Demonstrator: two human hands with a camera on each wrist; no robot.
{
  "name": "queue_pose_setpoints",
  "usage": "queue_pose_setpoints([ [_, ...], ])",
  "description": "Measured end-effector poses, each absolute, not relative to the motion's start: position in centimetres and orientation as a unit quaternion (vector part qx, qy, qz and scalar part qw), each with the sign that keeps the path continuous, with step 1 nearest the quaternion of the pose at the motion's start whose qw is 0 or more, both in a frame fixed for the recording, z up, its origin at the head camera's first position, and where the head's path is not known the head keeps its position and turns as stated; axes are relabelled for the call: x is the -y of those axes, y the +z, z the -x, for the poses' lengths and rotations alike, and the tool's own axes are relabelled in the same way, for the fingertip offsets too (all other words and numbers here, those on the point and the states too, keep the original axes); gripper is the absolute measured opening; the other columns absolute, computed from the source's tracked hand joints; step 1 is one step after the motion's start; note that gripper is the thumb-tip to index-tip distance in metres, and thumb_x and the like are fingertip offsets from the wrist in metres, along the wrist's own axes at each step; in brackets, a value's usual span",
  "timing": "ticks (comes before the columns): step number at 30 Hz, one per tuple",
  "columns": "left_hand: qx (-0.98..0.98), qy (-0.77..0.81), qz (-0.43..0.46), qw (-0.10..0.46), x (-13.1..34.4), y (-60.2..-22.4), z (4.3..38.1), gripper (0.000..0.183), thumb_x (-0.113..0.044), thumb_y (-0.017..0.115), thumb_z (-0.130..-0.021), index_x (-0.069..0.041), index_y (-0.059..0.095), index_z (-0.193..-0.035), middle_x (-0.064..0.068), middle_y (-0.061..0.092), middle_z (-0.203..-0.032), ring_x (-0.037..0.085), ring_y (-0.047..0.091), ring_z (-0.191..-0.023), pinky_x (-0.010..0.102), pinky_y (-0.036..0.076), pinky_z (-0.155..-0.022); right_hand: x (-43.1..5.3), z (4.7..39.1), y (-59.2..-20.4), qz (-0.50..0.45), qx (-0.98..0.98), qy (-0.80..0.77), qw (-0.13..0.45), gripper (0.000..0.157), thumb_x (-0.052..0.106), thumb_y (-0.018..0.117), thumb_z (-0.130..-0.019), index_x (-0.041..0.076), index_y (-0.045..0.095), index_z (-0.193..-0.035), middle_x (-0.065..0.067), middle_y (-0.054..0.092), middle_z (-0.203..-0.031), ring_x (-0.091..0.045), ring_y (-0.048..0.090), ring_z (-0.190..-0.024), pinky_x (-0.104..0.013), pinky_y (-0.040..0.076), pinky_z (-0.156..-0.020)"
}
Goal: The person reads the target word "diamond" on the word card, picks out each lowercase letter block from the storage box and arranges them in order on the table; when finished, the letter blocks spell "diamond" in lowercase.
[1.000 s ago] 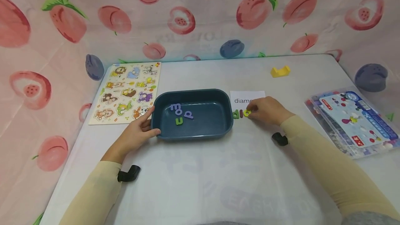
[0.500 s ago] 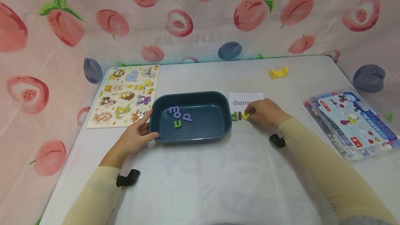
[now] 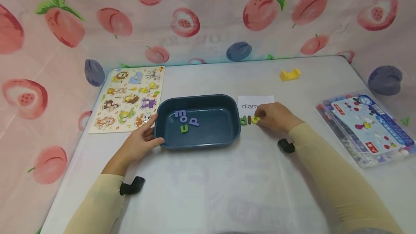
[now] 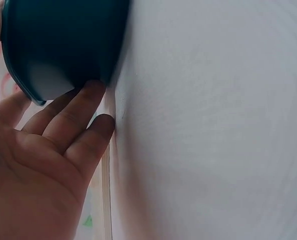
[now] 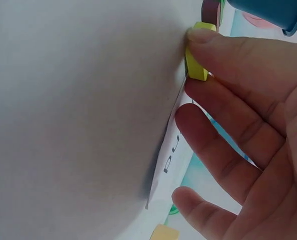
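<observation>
In the head view a dark blue tray (image 3: 198, 143) sits mid-table. It contains a purple m (image 3: 180, 113), a purple o (image 3: 183, 119), another purple letter (image 3: 194, 122) and a green letter (image 3: 184, 129). My left hand (image 3: 139, 143) holds the tray's left end, thumb at its near corner, fingers against the side wall. My right hand (image 3: 276, 117) pinches a yellow letter (image 5: 198, 60) between thumb and index finger, down at the table. Left of it stand a green d (image 3: 243, 120) and a dark red i (image 3: 249, 120). The white card (image 3: 244, 100) behind reads "diam", the rest hidden by my hand.
An animal puzzle board (image 3: 128, 100) lies at the back left. A yellow bracket-shaped piece (image 3: 290, 75) stands at the back right. On the right lies a clear plastic case (image 3: 367, 129) with a printed label. Fruit-patterned cloth (image 3: 208, 17) hangs behind the table.
The camera view has shifted slightly. Both hands keep their places, the left at the tray and the right at the yellow letter.
</observation>
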State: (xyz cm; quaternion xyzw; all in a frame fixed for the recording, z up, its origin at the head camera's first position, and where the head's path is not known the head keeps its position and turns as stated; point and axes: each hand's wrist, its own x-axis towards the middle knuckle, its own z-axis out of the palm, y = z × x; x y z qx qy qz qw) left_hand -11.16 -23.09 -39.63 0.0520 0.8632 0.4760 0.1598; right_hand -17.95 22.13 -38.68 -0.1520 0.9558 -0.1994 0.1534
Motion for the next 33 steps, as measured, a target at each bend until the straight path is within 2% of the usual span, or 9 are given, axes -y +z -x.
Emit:
queue_pose_setpoints([
  [14,-0.859,0.484,-0.047,0.162,23.09,-39.88,11.33,0.09,-0.026,0.076,-0.092,-0.028,0.019,-0.162,0.027,0.048,-0.145,0.04,0.054,-0.127,0.053,0.04,-0.104,-21.97,18.3,-37.95,0.132,-0.958,-0.177,0.181,0.031,0.014,0.073,-0.088,0.005,0.072,-0.117,-0.012,0.07,-0.112,-0.033,0.057,-0.105,-0.054,0.041,-0.099],
  [33,-0.86,0.481,-0.044,0.164,23.04,-39.68,11.29,0.09,-0.028,0.075,-0.093,-0.03,0.018,-0.162,0.028,0.049,-0.144,0.04,0.054,-0.127,0.055,0.038,-0.105,-22.25,18.2,-37.94,0.138,-0.959,-0.177,0.173,0.031,0.013,0.071,-0.087,0.005,0.073,-0.117,-0.012,0.071,-0.113,-0.034,0.058,-0.106,-0.054,0.04,-0.099],
])
